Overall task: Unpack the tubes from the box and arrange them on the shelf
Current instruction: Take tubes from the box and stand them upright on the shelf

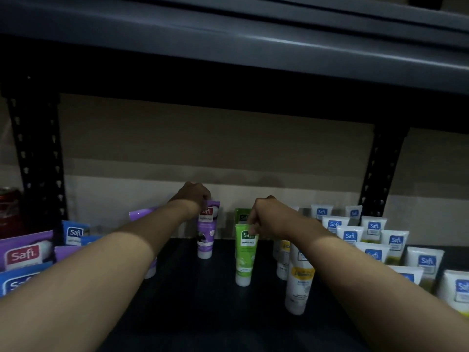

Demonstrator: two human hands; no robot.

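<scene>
Purple tube (206,235) held beneath left grip (194,198), green tube (244,260) pinched beneath right grip (269,215)

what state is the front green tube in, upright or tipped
Upright: the front green tube stands cap-down on the shelf, the right hand pinching its top.

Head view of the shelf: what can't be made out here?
- Box: out of frame in the head view.
- Fingers of the left hand: hidden behind its own back, so its grip on the purple tube is unclear.
- Rear green tube: mostly covered by the right hand, which pinches the front green tube.
- Red can: cut by the left edge, dim.
- Small print on tubes: blurred.
</scene>
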